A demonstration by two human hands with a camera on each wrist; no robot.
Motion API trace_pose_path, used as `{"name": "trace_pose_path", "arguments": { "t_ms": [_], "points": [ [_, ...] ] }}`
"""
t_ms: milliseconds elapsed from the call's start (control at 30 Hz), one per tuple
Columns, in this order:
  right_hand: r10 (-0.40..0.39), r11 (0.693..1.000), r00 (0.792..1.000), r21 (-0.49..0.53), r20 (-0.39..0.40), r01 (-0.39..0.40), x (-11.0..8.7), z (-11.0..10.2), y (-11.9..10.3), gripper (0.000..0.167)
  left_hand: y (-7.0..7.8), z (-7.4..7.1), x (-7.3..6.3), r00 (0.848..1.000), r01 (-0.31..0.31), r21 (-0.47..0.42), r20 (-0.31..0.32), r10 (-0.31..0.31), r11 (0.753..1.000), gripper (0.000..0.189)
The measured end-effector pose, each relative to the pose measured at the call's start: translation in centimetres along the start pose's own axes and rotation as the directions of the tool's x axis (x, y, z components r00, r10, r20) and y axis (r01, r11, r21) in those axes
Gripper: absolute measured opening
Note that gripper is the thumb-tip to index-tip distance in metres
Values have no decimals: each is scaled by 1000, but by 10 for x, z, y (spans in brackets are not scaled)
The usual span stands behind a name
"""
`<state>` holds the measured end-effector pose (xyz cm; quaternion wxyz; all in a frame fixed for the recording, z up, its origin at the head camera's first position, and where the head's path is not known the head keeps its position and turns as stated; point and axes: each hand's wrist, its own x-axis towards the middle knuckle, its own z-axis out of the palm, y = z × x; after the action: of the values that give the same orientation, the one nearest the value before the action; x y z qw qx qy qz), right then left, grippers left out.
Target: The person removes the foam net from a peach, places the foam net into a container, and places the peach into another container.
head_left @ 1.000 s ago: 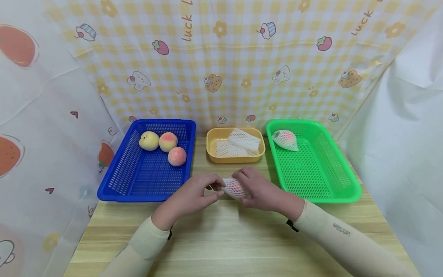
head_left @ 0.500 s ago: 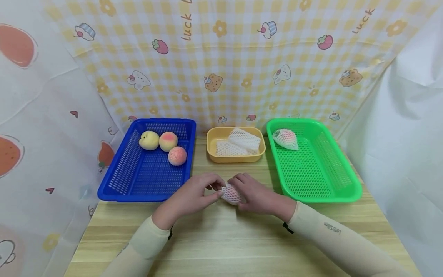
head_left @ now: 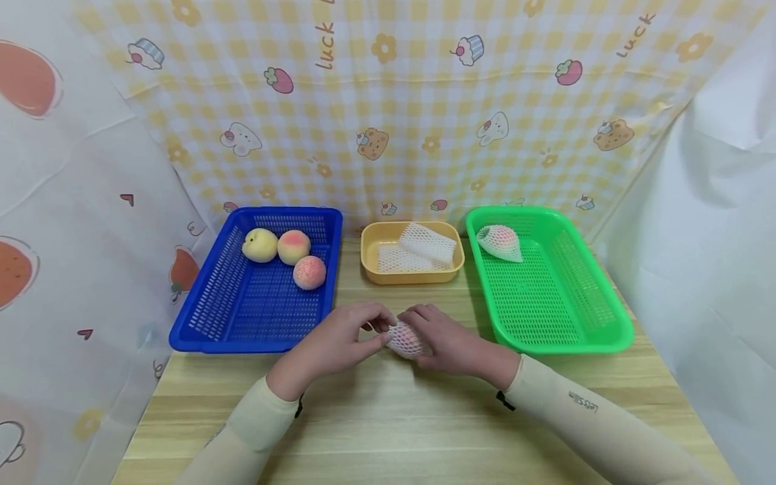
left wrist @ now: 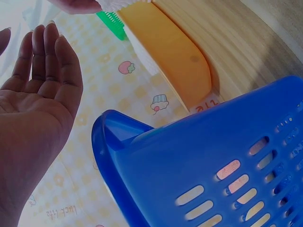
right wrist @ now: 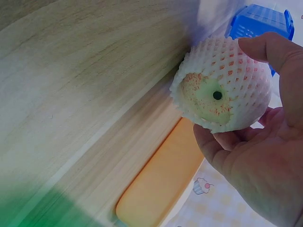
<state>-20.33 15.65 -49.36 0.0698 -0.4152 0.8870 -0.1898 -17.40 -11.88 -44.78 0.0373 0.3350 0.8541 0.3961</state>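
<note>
A peach in a white foam net (head_left: 405, 340) is held just above or on the table between both hands. My right hand (head_left: 445, 342) grips it from the right; the right wrist view shows thumb and fingers around the netted peach (right wrist: 248, 87), its bare end with a dark dot showing through the net's opening. My left hand (head_left: 342, 340) is close by on the left, its fingertips near the net. In the left wrist view the left hand's fingers (left wrist: 47, 61) are loosely extended and hold nothing, while the white net (left wrist: 116, 4) shows at the top edge.
Several peaches, among them a pale one (head_left: 261, 245), lie in a blue basket (head_left: 200, 316) at left. A yellow tray (head_left: 412, 278) at centre back holds white foam nets (head_left: 427, 244). One netted peach (head_left: 500, 242) lies in the green basket (head_left: 564, 347) at right.
Over the first half second my right hand shifted slightly left and toward me, and the netted peach tilted with it. The left hand has hardly moved.
</note>
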Motion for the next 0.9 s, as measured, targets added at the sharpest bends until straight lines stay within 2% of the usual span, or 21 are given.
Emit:
{"name": "trace_pose_path", "arguments": {
  "t_ms": [333, 533, 900],
  "points": [
    [41, 997, 999, 66, -34, -39, -5, 3, 2, 86, -3, 3, 0, 1000, -2, -4, 3, 2, 1000, 16],
    [95, 991, 995, 97, -34, -91, -10, 3, 2, 92, -4, 3, 0, 1000, 0, 7, 4, 0, 1000, 16],
    [232, 955, 966, 215, -111, -205, -30, 7, 5, 104, -4, 4, -1, 1000, 7, 5, -3, -7, 1000, 16]
  ]
}}
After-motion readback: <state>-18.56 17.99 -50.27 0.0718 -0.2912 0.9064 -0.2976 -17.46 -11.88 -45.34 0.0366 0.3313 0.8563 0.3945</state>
